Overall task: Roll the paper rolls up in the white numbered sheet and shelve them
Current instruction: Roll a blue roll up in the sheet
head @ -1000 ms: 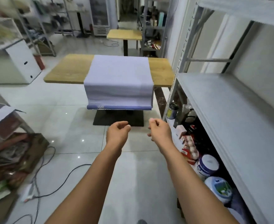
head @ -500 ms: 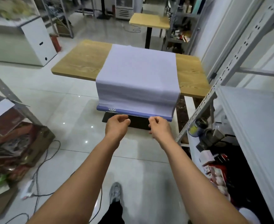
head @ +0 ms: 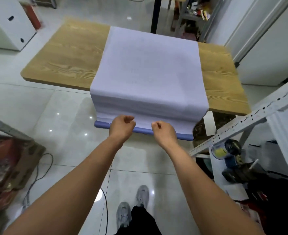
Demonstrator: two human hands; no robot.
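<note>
The white sheet lies smooth and flat over the wooden table in front of my hands, and its near part hangs down over the table edge in soft layered folds. The print on it is too faint to read. At its lower end there is a rounded blue roll, directly behind my knuckles; my hands cover its middle part. My left hand and right hand are close together, fingers curled with thumbs near the fingertips. I cannot tell if they pinch the paper or only hover before it. Right of my right hand stands a grey perforated metal rack, its shelves cut off. Under my arms is glossy tile floor.
</note>
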